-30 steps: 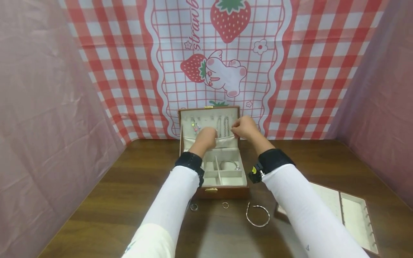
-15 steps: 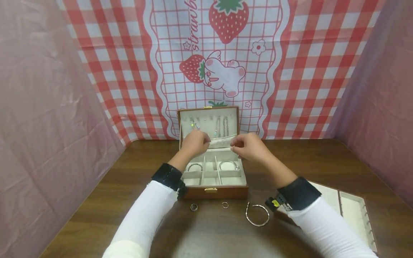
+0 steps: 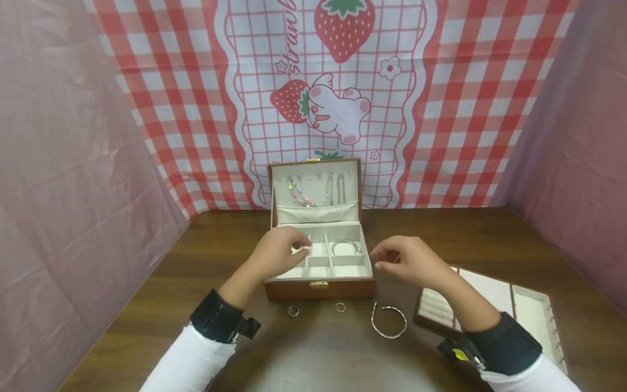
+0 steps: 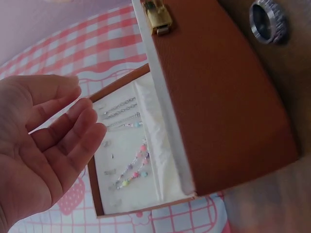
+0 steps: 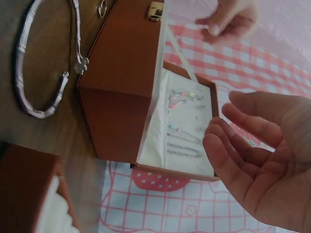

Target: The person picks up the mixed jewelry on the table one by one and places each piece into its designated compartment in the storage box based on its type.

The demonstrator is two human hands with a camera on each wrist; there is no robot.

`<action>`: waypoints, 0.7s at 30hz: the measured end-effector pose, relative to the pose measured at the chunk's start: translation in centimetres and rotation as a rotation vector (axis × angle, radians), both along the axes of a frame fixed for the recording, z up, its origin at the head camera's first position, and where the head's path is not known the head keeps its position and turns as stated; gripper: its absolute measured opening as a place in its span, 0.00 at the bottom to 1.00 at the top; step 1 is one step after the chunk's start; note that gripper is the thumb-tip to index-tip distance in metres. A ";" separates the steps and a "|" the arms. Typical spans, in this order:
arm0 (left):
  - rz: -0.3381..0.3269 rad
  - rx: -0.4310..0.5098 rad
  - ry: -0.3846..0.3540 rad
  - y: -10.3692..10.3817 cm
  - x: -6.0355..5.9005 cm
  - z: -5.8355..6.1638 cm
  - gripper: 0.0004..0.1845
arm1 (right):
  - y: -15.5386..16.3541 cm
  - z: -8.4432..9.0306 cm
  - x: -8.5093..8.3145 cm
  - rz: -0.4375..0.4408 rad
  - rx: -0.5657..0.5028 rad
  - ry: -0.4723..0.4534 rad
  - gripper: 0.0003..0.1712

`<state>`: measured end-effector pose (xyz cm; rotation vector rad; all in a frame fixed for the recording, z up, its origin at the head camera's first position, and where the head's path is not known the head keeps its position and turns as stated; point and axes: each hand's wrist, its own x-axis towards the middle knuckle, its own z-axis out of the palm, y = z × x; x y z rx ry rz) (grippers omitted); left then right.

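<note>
Both hands are hovering low over the open jewelry box [image 3: 320, 283], arms coming in from either side. The left hand [image 3: 279, 255] sits over the box's front-left compartments with fingers loosely bent, and from the head view it looks like it might be touching something small there, but I can't tell; its wrist cam shows the palm open and empty. The right hand [image 3: 409, 262] floats just right of the box, fingers relaxed and slightly curled, holding nothing. Count-wise: one box, one removable tray [image 3: 495, 307] off to the right on the table [image 3: 147, 305], two small rings [image 3: 293, 311] in front of the box, one big bangle [image 3: 389, 321] next to them, plus a bracelet [image 3: 345, 247] in a back-right compartment. The necklaces [image 3: 313, 190] hanging in the lid are too tangled to count. The wrist cams show the gold clasp [image 5: 155, 10] close up.
</note>
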<state>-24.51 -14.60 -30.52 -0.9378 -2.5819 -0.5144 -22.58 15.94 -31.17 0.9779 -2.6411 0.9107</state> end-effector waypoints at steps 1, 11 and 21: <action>-0.009 0.006 0.002 -0.2 0.4 -0.2 0.04 | 0.2 -0.2 0.3 0.009 -0.001 -0.010 0.07; -0.009 0.039 -0.013 -1.7 3.5 -1.2 0.05 | 0.8 -1.1 1.4 0.156 0.079 -0.025 0.08; -0.042 0.015 -0.101 -1.7 3.2 -2.4 0.04 | 0.7 -2.4 1.8 0.207 0.259 -0.063 0.08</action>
